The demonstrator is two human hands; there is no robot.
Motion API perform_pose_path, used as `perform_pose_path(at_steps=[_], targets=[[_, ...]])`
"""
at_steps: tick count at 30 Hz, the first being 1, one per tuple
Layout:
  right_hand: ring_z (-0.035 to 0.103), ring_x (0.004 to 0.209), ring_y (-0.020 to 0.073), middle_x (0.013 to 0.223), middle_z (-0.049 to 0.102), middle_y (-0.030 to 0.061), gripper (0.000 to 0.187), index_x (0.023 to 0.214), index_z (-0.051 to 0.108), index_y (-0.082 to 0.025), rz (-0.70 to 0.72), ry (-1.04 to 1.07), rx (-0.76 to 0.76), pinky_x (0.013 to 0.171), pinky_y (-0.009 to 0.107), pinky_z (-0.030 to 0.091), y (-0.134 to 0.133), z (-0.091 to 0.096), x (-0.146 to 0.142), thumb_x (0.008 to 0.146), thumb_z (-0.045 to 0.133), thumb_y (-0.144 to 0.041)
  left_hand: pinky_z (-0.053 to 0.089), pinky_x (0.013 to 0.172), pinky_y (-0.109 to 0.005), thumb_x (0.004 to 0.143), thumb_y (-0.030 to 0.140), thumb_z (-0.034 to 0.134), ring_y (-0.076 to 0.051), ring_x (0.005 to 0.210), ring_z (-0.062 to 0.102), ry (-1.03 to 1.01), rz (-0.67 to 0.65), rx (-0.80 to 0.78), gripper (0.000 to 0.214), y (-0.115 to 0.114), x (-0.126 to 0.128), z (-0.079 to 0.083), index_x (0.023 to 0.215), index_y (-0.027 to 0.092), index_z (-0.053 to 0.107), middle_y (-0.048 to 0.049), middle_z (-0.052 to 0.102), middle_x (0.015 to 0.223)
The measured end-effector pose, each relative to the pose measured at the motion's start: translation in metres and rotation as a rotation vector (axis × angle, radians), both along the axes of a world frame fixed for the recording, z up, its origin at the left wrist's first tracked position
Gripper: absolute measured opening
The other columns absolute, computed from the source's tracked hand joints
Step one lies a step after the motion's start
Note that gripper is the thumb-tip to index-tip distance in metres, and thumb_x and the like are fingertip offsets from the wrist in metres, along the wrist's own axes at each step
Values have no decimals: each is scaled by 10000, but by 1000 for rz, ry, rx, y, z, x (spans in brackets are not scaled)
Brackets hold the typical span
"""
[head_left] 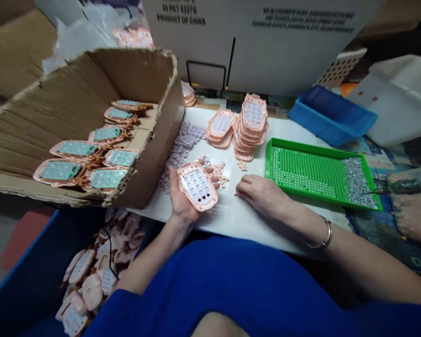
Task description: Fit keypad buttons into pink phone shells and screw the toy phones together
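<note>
On the upturned palm of my left hand [181, 202] rests a pink toy phone shell [197, 184] with a pale keypad in it, fingers curled round its edges. Three dark holes show near the shell's lower end. My right hand [263, 194] lies on the white tabletop [238, 220] with its fingers pinched together; whatever is in them, if anything, is hidden. Between the hands are small pink button pieces [220, 172]. A few more pink pieces [242, 165] lie above my right fingertips. Pale keypad pieces [182, 145] spread out beyond my left hand.
Stacked pink shells [253, 117] stand behind. A cardboard box [161, 154] holds shells with green boards; a blue bin [31, 267] below holds assembled pieces. Right are a green screw tray [301, 145], a blue basket [331, 114] and another person's hand [414, 215] by an electric screwdriver [407, 186].
</note>
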State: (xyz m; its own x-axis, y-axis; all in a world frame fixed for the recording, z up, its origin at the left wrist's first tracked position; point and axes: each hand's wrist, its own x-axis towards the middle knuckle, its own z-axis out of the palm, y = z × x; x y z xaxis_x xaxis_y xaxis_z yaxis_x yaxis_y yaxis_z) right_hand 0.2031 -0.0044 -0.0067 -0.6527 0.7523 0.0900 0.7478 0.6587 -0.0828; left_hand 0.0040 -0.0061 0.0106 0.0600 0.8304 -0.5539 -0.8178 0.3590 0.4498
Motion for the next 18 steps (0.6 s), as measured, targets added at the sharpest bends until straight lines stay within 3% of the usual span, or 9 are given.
perform_pose_path(at_steps=[4, 11, 14, 18], targets=[[537, 566, 111, 632, 607, 18, 286, 739, 682, -172, 81, 154, 116, 511, 246, 334, 3, 4, 3, 972, 520, -209, 593, 614, -372, 966, 640, 171, -219, 546, 691, -54, 21, -21, 786, 1, -1, 1, 1263, 58, 608, -136, 736, 749], [636, 654, 111, 773, 724, 65, 267, 934, 694, -135, 308, 529, 443, 587, 226, 508, 13, 17, -15, 986, 434, -106, 588, 717, -426, 973, 608, 234, -210, 546, 672, -165, -19, 48, 687, 1, 7, 0, 907, 104, 696, -128, 721, 725], [667, 723, 123, 824, 740, 83, 250, 965, 687, -136, 363, 596, 479, 635, 246, 555, 14, 19, -25, 984, 439, -106, 577, 772, -428, 977, 606, 225, -226, 620, 696, -169, -17, 36, 700, 0, 10, 2, 869, 99, 695, -129, 714, 702], [687, 761, 134, 869, 751, 96, 196, 967, 690, -131, 392, 512, 421, 672, 255, 581, 12, 24, -28, 964, 494, -127, 566, 820, -445, 962, 641, 217, -291, 847, 733, -140, -31, 33, 714, -1, 11, 4, 900, 110, 689, -158, 734, 779]])
